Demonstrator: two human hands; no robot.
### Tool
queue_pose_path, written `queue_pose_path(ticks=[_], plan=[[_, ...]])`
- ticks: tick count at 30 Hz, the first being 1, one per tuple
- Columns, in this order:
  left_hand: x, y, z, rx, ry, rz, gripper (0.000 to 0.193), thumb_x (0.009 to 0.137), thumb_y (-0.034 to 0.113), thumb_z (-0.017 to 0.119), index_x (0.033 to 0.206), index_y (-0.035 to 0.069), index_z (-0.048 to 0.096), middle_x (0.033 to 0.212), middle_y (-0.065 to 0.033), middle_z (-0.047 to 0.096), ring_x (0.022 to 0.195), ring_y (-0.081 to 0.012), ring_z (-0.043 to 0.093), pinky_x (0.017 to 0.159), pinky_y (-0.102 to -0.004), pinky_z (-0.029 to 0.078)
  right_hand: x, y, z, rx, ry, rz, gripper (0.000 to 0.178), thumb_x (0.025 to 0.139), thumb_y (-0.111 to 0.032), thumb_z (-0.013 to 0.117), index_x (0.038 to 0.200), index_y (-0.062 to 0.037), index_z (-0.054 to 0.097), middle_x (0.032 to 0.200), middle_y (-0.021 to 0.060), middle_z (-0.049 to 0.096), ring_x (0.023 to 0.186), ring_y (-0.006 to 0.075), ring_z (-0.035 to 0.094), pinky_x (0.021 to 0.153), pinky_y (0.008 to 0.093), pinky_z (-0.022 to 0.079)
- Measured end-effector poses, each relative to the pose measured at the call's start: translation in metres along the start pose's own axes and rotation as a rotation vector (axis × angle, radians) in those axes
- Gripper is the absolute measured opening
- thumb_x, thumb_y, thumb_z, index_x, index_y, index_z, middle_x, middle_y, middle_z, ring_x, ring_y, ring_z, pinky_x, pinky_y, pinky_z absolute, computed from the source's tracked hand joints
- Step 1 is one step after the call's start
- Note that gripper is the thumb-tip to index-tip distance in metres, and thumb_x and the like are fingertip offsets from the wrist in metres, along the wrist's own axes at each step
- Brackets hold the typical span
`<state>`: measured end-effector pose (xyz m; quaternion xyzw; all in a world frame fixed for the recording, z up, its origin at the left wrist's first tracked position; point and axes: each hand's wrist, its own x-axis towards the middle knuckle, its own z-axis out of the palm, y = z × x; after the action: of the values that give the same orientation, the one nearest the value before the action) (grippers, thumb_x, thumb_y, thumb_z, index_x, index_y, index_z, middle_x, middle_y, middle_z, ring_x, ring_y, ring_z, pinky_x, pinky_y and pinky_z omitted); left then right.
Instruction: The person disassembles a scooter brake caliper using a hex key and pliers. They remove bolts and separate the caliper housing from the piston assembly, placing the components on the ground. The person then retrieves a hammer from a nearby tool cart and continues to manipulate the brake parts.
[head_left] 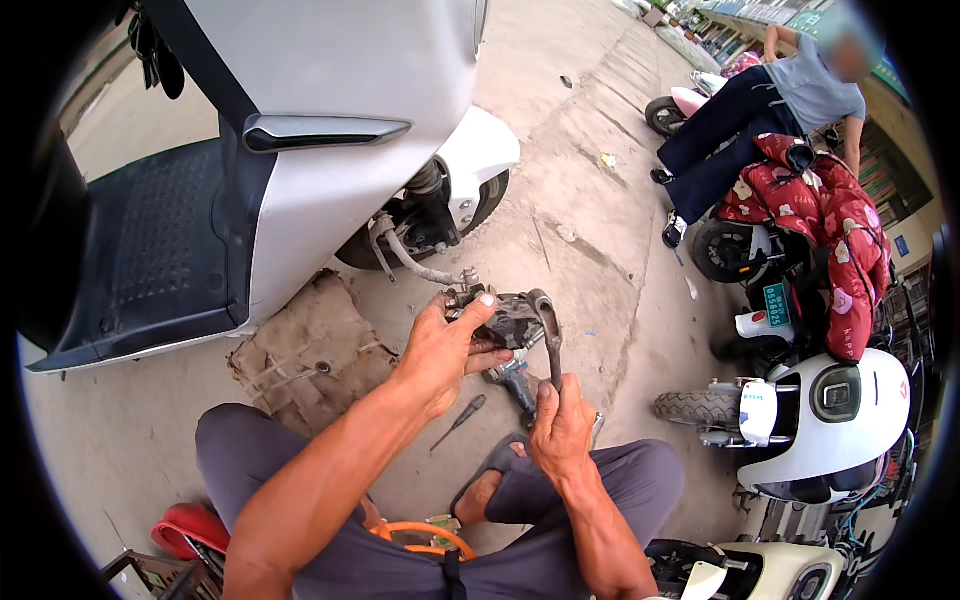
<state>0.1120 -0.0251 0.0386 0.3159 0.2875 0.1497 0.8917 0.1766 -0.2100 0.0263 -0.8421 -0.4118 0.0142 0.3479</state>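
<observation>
Between wrench (552, 345) and parked scooters (868, 415) lies open pavement (625, 375).

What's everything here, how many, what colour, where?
Large plastic-bodied scooter: one, white, upper left
Flat worn sheet: one, brown, left
Lumpy metal part: one, dark, centre
Long metal wrench: one, grey, centre
Pistol-shaped power tool: one, blue-black, centre
Slim screwdriver: one, dark, lower centre
Standing person: one, blue-clad, upper right
Parked scooters: several, mixed, right
Flowered padded cover: one, red, right
Curved hoop: one, orange, bottom
Left hand: one, bare, holding part
Right hand: one, bare, holding wrench
Legs: two, grey-trousered, bottom
</observation>
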Motion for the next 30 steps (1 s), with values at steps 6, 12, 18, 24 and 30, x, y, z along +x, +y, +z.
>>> queue_pose_path(ticks=[6, 12, 18, 24, 30], plan=[[-0.002, 0.002, 0.002, -0.015, 0.002, -0.004, 0.042, 0.099, 0.025, 0.065, 0.121, -0.005, 0.045, 0.111, -0.0182, 0.063, 0.09, -0.0287, 0.07, 0.077, -0.0415, 0.064, -0.001, 0.003, 0.006, -0.039, 0.008, -0.022, 0.018, 0.103, -0.012, 0.049, 0.093, 0.0012, 0.053, 0.059, 0.0143, 0.051, 0.046, 0.0336, 0.054, 0.045, 0.0397, 0.038], [0.0, 0.0, 0.001, -0.017, 0.015, -0.006, 0.044, 0.098, 0.024, 0.066, 0.122, -0.006, 0.044, 0.112, -0.0184, 0.062, 0.091, -0.0293, 0.07, 0.078, -0.042, 0.064, 0.001, -0.001, 0.002, -0.052, -0.049, 0.009, 0.012, 0.099, -0.008, 0.053, 0.1, 0.0031, 0.054, 0.067, 0.0191, 0.058, 0.053, 0.0394, 0.06, 0.048, 0.0454, 0.043], [0.0, -0.001, 0.002, -0.017, 0.006, -0.012, 0.04, 0.099, 0.023, 0.064, 0.121, -0.005, 0.045, 0.113, -0.0184, 0.062, 0.091, -0.0293, 0.07, 0.077, -0.0418, 0.064, -0.009, 0.017, -0.002, 0.094, 0.119, -0.211, 0.013, 0.099, -0.01, 0.055, 0.105, 0.0006, 0.052, 0.071, 0.0245, 0.059, 0.059, 0.0462, 0.06, 0.05, 0.0492, 0.045], [0.001, 0.0, 0.001, -0.012, 0.045, -0.022, 0.036, 0.099, 0.021, 0.063, 0.119, -0.004, 0.047, 0.11, -0.0176, 0.063, 0.09, -0.0289, 0.071, 0.077, -0.0421, 0.064, -0.012, 0.013, -0.009, 0.073, 0.079, -0.174, 0.015, 0.098, -0.009, 0.057, 0.106, 0.0028, 0.051, 0.069, 0.0249, 0.059, 0.057, 0.0455, 0.06, 0.049, 0.0487, 0.044], [0.003, 0.001, 0.002, -0.011, 0.035, 0.018, 0.038, 0.099, 0.022, 0.064, 0.119, -0.005, 0.047, 0.108, -0.0176, 0.064, 0.089, -0.0292, 0.07, 0.078, -0.0423, 0.064, 0.0, 0.012, 0.001, -0.042, -0.018, -0.102, 0.017, 0.096, -0.006, 0.058, 0.107, 0.0058, 0.052, 0.065, 0.0209, 0.057, 0.053, 0.0404, 0.06, 0.047, 0.0457, 0.045]])
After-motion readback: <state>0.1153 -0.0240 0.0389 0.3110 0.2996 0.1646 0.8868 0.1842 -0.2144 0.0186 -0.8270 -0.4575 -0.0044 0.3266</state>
